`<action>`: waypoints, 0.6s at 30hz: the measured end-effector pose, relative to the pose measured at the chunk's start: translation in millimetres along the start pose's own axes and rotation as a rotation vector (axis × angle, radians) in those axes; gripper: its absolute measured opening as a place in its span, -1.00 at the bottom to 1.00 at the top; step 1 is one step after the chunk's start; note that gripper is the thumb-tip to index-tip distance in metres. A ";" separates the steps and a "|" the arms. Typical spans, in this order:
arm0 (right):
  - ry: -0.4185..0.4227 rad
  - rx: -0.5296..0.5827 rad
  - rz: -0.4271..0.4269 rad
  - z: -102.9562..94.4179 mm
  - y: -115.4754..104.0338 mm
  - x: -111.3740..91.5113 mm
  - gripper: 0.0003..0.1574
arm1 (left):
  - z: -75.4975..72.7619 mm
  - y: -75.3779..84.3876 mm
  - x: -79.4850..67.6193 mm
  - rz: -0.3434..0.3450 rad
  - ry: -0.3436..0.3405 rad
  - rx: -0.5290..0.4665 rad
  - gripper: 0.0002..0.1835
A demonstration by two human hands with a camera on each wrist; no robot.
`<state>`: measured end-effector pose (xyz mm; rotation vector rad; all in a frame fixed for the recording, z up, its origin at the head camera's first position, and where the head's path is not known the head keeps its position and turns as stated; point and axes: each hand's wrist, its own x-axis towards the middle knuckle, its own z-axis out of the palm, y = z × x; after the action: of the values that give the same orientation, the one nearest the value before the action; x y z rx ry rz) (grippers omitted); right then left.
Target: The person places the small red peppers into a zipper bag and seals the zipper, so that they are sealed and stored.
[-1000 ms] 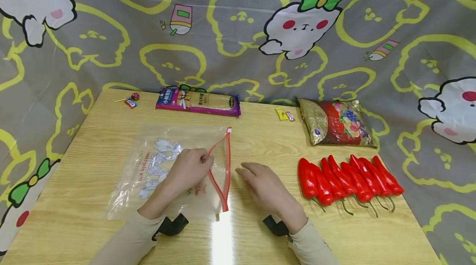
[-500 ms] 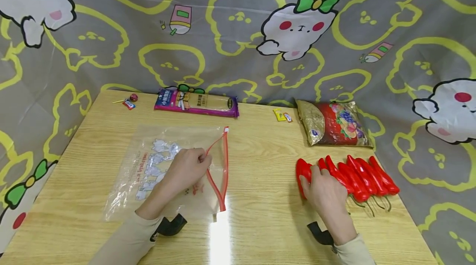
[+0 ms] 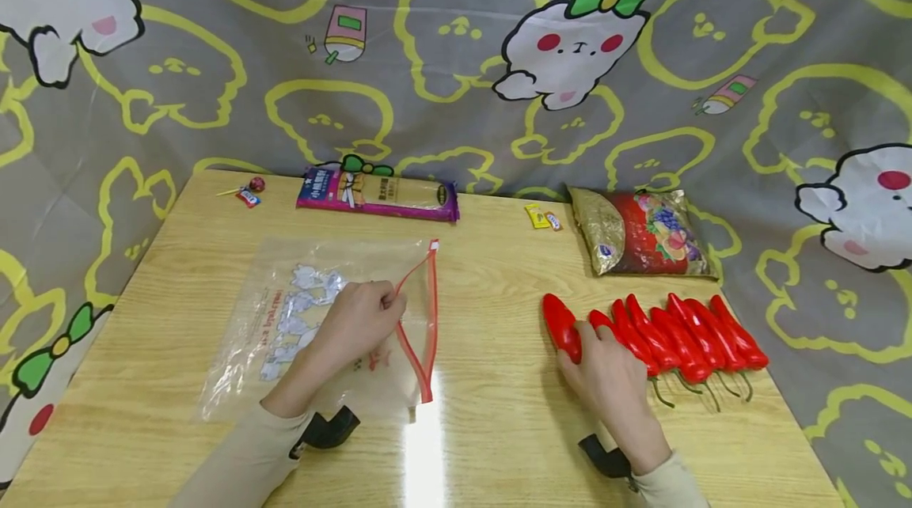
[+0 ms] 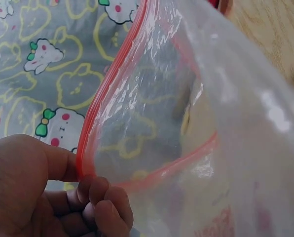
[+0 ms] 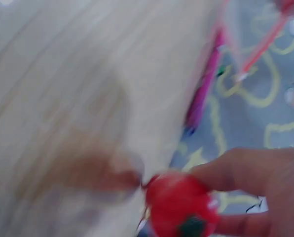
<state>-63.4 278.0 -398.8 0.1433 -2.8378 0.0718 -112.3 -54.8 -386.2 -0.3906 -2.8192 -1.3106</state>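
My left hand [image 3: 366,314] pinches the red zip edge of a clear zip bag [image 3: 249,334], which lies on the table with its mouth spread apart. In the left wrist view the thumb and fingers grip that red rim [image 4: 95,118]. On the right, my right hand [image 3: 609,373] holds a red pepper [image 3: 561,322] by its stem end, thumb on one side and fingers on the other. Its green stem base [image 5: 192,226] shows in the blurred right wrist view. Beside this hand lies a row of several red peppers [image 3: 684,346], the nearest partly hidden by the fingers.
Along the back stand a purple noodle packet [image 3: 378,195] and a gold and red bag [image 3: 644,233]. Small yellow and white sweets [image 3: 537,216] lie between them; a lollipop [image 3: 256,184] and a small wrapped sweet [image 3: 248,197] sit at the back left. A patterned cloth [image 3: 456,57] hangs behind.
My right hand has gone from beside the bag to the peppers, gripped the leftmost one and drawn it left, away from the row. My left hand keeps its hold on the bag.
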 end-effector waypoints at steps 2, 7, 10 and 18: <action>-0.014 0.134 -0.034 -6.4 -10.6 5.0 -0.52 | 0.3 0.4 0.8 0.000 -0.002 0.000 -0.64; -0.153 0.490 -0.113 -21.6 -44.3 20.2 -0.53 | 1.5 1.2 1.4 -0.004 -0.013 0.006 -0.64; -0.231 0.601 -0.152 -21.4 -63.8 29.3 -0.54 | 2.5 2.0 0.7 -0.017 -0.033 -0.008 -0.65; -0.360 0.713 -0.303 0.6 -107.0 37.4 -0.71 | 6.6 5.8 -1.6 -0.038 -0.088 -0.041 -0.69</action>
<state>-87.8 168.2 -384.6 0.7989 -2.9495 1.0825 -108.8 -46.6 -386.3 -0.4073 -2.8892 -1.3938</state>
